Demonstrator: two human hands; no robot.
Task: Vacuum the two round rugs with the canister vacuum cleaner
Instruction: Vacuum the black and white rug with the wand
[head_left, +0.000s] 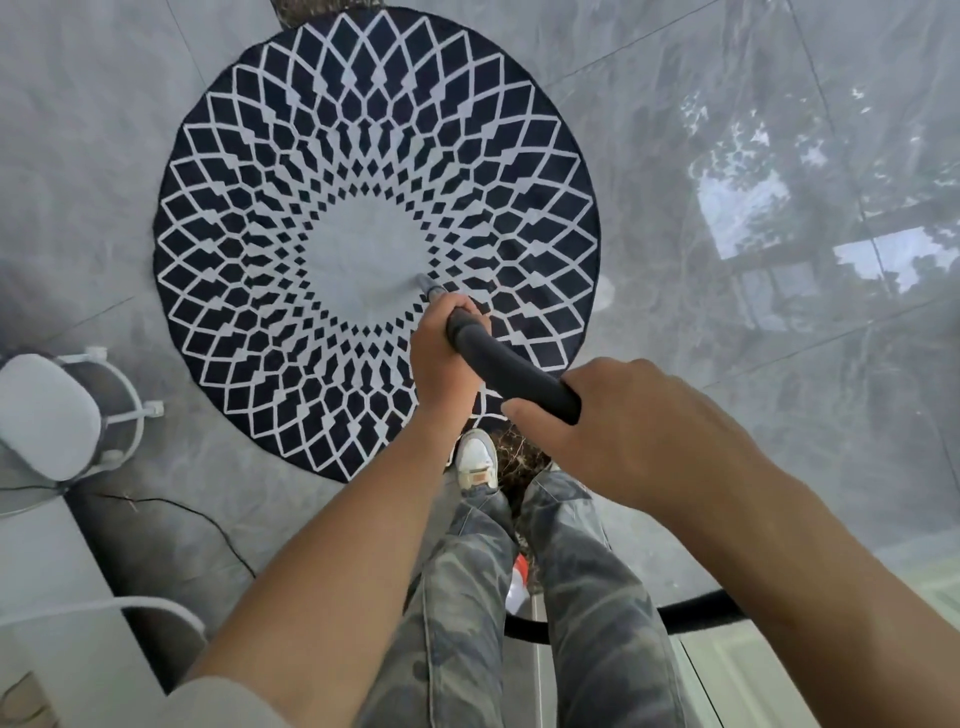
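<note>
Vacuuming seems mid-way at best: your left hand (445, 358) and right hand (639, 431) both clench the black curved vacuum wand (511, 371), its tip on the pale centre of the round black-and-white lattice rug (374, 156), with another likely left to do

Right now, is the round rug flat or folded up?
Spread flat. The round rug lies as a circle, no visible edge folded.

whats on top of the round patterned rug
The vacuum wand points down at the rug's pale centre, gripped by the left hand and right hand. A white shoe sits at its near edge. Hands and wand cover the rug beneath them.
</note>
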